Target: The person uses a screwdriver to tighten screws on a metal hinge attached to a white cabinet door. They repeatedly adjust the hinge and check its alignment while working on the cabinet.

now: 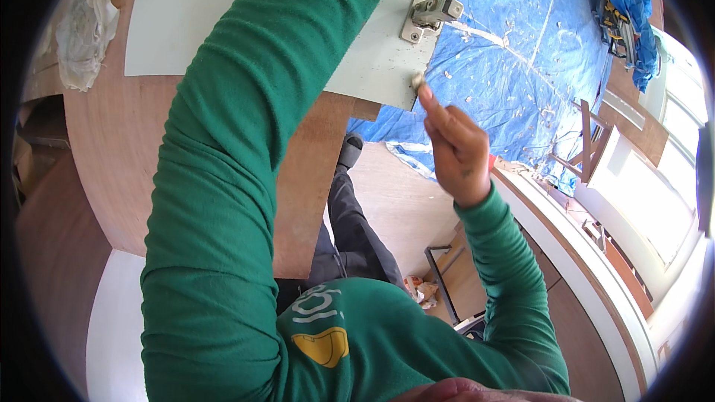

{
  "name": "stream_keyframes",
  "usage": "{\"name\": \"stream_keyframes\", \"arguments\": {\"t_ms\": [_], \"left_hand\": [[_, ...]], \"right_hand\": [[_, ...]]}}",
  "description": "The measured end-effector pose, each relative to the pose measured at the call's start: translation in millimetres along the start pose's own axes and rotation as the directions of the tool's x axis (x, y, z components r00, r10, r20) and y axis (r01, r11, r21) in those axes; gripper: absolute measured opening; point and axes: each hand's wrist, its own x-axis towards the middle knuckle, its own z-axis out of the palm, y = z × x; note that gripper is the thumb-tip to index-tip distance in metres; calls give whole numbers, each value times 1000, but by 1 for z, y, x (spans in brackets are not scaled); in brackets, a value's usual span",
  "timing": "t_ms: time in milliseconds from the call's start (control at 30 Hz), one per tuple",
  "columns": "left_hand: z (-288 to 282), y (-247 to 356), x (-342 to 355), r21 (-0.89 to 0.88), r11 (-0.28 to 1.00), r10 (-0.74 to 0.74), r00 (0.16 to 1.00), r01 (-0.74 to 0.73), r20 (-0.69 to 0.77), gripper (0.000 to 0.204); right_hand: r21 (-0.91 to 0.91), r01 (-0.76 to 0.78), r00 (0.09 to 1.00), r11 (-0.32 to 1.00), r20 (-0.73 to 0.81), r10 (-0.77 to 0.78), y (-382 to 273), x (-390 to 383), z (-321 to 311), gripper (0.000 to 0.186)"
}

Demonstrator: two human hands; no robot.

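Note:
My left arm (223, 149), in a green sleeve, reaches up across the picture; its hand is beyond the top edge, out of view. My right hand (460, 150) is at the near right corner of a pale grey panel (380, 67). Its fingers are bent together, with the foremost one stretched toward a small beige lump (418, 80) at the panel's edge. The fingertips touch or pinch this lump, whose kind is unclear. A metal cabinet hinge (430, 15) is mounted on the panel just beyond the hand. Dark crumbs lie around it.
A blue tarp (514, 52) strewn with chips and scraps spreads beyond the panel. Brown wooden boards (112, 156) stand at the left, beside crumpled clear plastic (88, 26). A blue tool bag (633, 26) lies at the far right. A white-edged counter (581, 253) runs along the right.

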Motion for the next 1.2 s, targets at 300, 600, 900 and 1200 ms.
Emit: {"name": "stream_keyframes", "arguments": {"t_ms": [300,600,900,1200], "left_hand": [[2,-1,0,-22,1000,3,1000,-3,-19,40],[5,-6,2,0,999,44,998,-44,-52,40],[6,-8,3,4,999,43,997,-43,-63,40],[6,-11,4,-48,998,48,998,-50,-47,37]], "right_hand": [[-16,30,999,999,-23,-30,6,16,0,56],[18,6,1000,1000,20,-6,1,8,-2,59],[53,-18,999,998,32,16,0,0,-1,56],[6,-35,997,999,64,34,-6,5,-7,61]]}}
